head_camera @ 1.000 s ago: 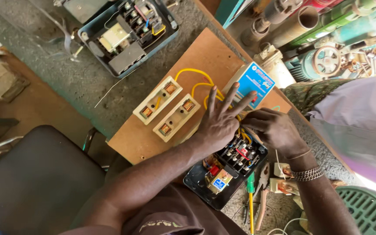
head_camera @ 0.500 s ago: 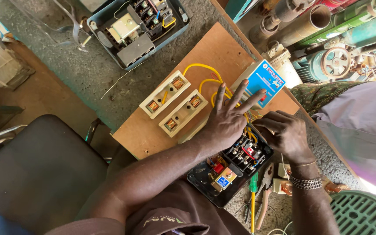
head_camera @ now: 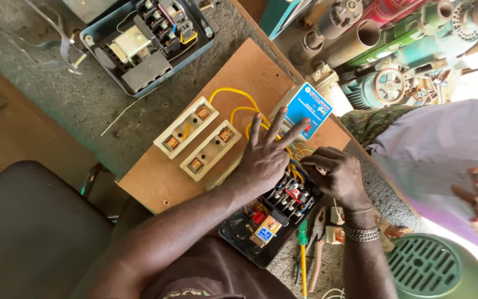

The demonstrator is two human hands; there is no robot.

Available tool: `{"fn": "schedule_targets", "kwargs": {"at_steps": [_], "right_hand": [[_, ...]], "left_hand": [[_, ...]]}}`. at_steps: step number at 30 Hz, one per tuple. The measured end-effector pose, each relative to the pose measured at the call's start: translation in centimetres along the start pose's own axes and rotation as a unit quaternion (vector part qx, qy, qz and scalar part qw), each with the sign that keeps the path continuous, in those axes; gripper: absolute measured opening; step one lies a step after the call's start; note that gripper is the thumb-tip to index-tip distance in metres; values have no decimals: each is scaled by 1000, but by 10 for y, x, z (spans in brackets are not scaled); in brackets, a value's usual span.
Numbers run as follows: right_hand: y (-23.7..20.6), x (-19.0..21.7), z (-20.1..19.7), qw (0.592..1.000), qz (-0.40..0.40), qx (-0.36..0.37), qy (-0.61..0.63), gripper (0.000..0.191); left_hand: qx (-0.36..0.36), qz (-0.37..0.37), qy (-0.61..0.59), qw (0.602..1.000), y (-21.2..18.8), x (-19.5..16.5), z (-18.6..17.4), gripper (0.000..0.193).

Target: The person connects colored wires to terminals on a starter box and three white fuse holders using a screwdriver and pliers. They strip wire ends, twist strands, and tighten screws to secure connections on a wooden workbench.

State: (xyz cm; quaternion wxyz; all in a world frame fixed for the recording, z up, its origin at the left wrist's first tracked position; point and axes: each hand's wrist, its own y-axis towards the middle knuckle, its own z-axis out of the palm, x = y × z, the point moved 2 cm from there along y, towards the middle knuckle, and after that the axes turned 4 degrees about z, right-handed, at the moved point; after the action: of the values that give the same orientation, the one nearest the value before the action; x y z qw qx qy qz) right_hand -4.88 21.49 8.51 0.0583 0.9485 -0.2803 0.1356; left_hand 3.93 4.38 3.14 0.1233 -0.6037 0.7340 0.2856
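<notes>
Yellow wires [head_camera: 233,102] loop across the plywood board [head_camera: 156,180] from two cream switch boxes [head_camera: 197,138]. Left hand [head_camera: 266,158], fingers now spread wider, presses flat beside the black starter box [head_camera: 266,224], gripping nothing. Right hand [head_camera: 336,174] stays curled at its terminals; contents unclear.

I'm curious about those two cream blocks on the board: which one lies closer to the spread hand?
The lower-right cream block is closer to the spread left hand. The other cream block lies beyond it, farther up and left on the wooden board.
</notes>
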Motion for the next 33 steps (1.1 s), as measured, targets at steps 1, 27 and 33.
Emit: {"fn": "schedule_targets", "kwargs": {"at_steps": [1,27,33], "right_hand": [[0,0,0,1000,-3,-1,5,9],[7,28,-45,990,-20,-136,19,21],[-32,19,-71,975,65,-171,123,18]], "left_hand": [[12,2,8,1000,0,1,0,24],[59,134,-100,984,9,15,-51,13],[104,144,-147,973,-7,13,-66,16]]}}
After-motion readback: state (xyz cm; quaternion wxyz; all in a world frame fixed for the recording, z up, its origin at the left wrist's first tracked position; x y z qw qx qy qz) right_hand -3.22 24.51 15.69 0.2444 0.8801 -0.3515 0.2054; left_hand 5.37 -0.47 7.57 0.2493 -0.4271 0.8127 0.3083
